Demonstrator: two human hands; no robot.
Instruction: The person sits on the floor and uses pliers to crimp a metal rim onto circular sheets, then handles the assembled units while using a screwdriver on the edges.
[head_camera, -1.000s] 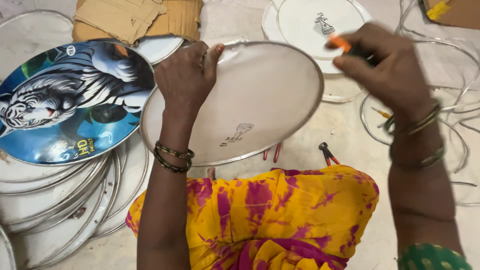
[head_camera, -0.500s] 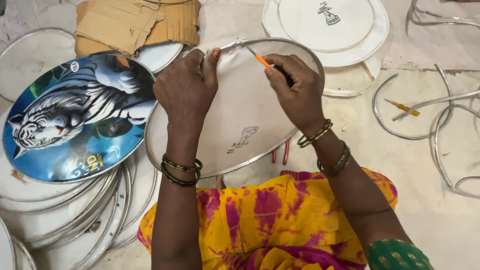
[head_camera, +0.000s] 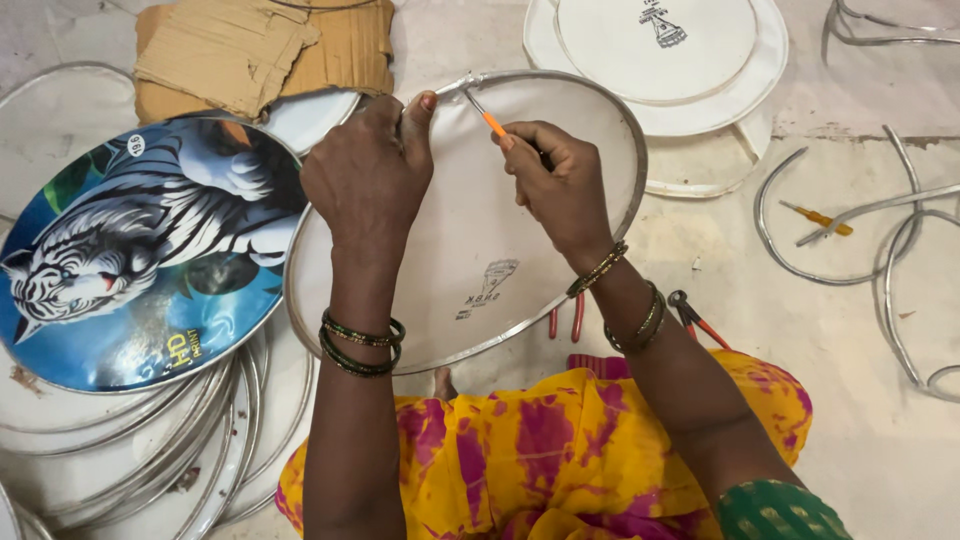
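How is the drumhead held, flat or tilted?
Tilted: the drumhead leans up from the lap, left hand gripping its far rim.

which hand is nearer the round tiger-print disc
Left. The left hand grips the white metal-rimmed disc just beside the round blue tiger-print disc; the right hand is farther right.

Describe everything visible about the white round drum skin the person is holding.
The drum skin is a white, slightly translucent round membrane in a thin metal hoop, with a small grey print near its lower middle. It sits tilted above the lap. The left hand grips its top rim; the right hand puts an orange-handled screwdriver to a clamp there.
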